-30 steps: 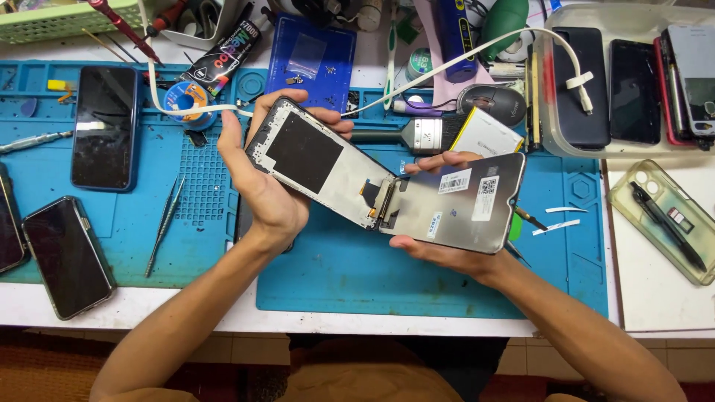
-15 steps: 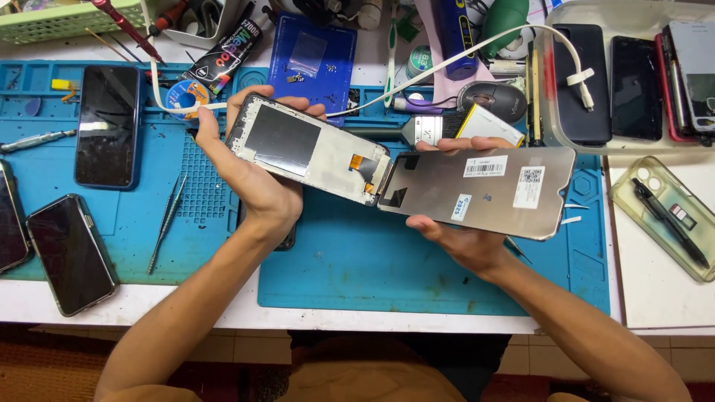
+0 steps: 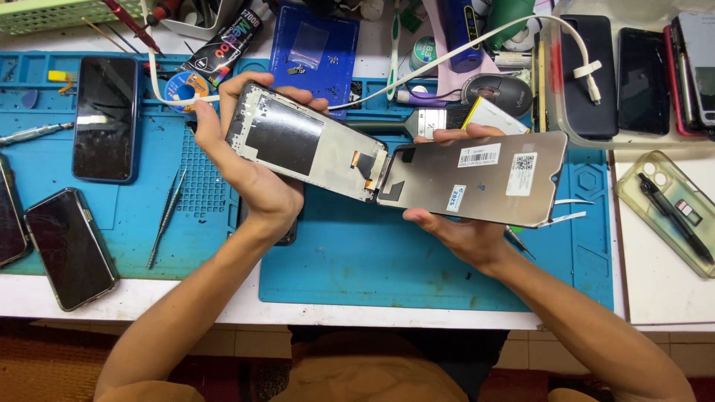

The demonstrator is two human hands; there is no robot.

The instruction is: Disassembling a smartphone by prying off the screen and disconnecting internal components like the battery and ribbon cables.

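My left hand [image 3: 246, 167] grips a silver phone frame [image 3: 305, 141] with a dark rectangular patch, tilted above the blue mat. My right hand [image 3: 462, 231] holds a grey display panel [image 3: 477, 179] from below, its back side up with white stickers. The panel and frame meet end to end, joined near the middle by a small orange flex cable [image 3: 366, 160]. Both are held in the air over the work mat [image 3: 357, 260].
Two black phones [image 3: 104, 119] [image 3: 71, 246] lie at the left, with tweezers [image 3: 165, 216] beside them. A clear tray of phones [image 3: 640, 82] sits at the right, and a clear phone case [image 3: 666, 212] holding a pen below it. A mouse [image 3: 495, 93], a white cable [image 3: 417, 67] and tools crowd the back.
The display panel has swung outward to the right and flattened, opening away from the frame. My left hand has tilted the frame and lifted it slightly.
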